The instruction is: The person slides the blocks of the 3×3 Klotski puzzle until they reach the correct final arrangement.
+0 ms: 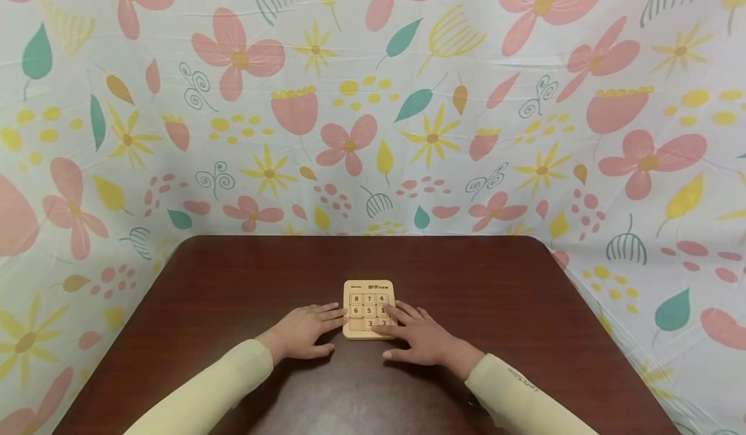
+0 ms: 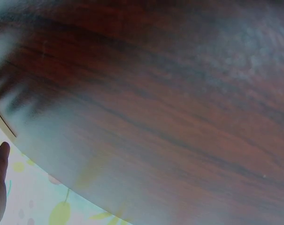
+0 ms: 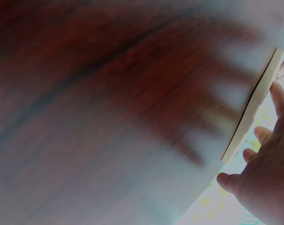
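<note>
Your left hand and right hand, both uncurled, frame the pale, rectangular wooden number puzzle on the glossy brown table; probably light, stiff, best held by its sides.

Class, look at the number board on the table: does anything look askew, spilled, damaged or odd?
Nothing looks spilled, askew or damaged. The only oddity is on the number board: its tiles run 8, 7, 4, then 6, 5, 1, then 3, 2, out of counting order, with a bare slot at the lower left.
</note>
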